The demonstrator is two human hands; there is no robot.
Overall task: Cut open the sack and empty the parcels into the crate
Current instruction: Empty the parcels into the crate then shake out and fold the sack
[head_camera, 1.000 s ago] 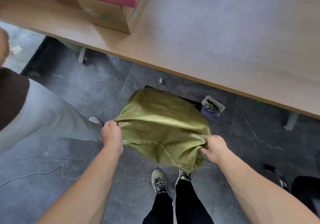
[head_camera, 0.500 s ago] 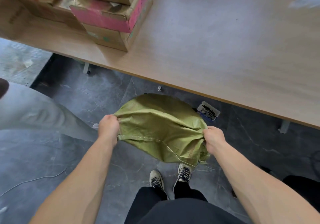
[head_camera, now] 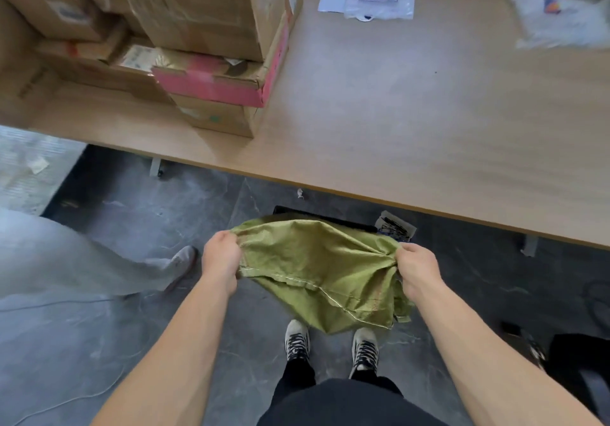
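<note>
Green woven sack [head_camera: 318, 270] hangs low-centre above the floor, left hand [head_camera: 220, 257] and right hand [head_camera: 416, 269] each clenched on a corner; keeping both corners high should shake parcels down.

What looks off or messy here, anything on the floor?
A few strays: a small open box of dark clips lies on the floor by the table edge, beside the green sack gripped by left hand and right hand. Paper scrap nearby.
</note>
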